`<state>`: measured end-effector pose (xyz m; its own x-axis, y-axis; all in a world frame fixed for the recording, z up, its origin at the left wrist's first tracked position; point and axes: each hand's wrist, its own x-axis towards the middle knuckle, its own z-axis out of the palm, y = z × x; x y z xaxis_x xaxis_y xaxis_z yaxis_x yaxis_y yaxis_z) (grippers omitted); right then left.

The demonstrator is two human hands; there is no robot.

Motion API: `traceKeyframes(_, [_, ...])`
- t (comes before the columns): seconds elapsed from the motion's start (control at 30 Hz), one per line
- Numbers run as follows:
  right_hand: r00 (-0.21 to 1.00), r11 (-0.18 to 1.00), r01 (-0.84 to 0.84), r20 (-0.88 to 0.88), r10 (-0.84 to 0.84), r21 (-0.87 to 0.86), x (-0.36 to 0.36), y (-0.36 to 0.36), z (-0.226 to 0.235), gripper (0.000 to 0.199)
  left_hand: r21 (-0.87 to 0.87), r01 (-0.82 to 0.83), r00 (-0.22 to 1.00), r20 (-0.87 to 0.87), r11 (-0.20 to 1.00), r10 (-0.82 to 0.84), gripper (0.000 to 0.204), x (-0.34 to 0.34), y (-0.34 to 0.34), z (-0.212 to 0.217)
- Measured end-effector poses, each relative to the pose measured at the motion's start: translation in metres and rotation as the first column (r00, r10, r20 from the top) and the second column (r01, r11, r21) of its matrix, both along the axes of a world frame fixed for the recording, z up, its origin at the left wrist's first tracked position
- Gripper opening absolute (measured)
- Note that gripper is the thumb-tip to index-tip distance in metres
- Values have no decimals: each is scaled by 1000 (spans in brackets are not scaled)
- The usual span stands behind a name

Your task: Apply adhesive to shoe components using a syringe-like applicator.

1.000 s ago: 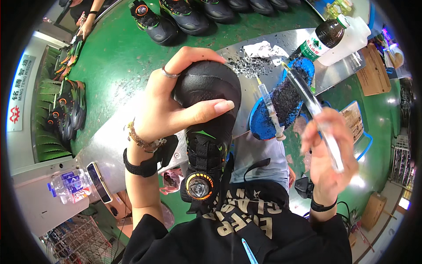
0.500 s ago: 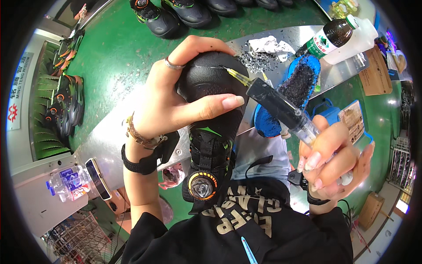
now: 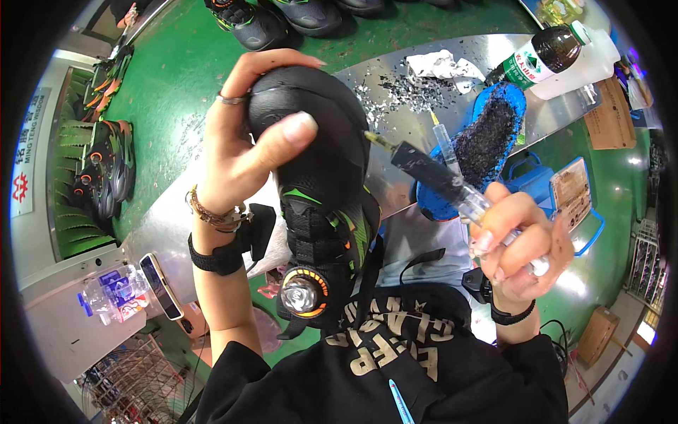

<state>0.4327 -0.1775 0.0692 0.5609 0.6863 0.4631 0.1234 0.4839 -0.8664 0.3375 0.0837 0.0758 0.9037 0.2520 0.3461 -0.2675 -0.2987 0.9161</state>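
Observation:
My left hand (image 3: 244, 141) grips the toe of a black shoe (image 3: 321, 191) with green accents and a round dial closure, held upright against my chest. My right hand (image 3: 519, 244) holds a clear syringe (image 3: 441, 180) filled with dark material. Its yellow needle tip touches the right side of the shoe's toe. A blue tray (image 3: 487, 148) of black granules lies just beyond the syringe, with a second syringe (image 3: 445, 145) resting across it.
A metal tabletop (image 3: 402, 78) holds scattered black crumbs, a crumpled white tissue (image 3: 438, 65) and a brown bottle (image 3: 544, 56) beside a white one. More black shoes (image 3: 282, 18) stand on the green floor. A phone (image 3: 161, 286) and water bottle (image 3: 113, 293) lie at the left.
My right hand brought the syringe down from the right and set its needle against the shoe's toe. The shoe and my left hand came nearer the camera.

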Motion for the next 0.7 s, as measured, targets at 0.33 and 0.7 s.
traceKeyframes(0.33, [980,995,-103,-170,99,-13,-20,20,-31,59,-402,-203,979,-87,893,183,48,-12,17,-18])
traceKeyframes(0.7, [931,960,-229,-323,169,-158,-33,8,-47,63,-468,-323,946,-135,823,294,50,-29,39,-32])
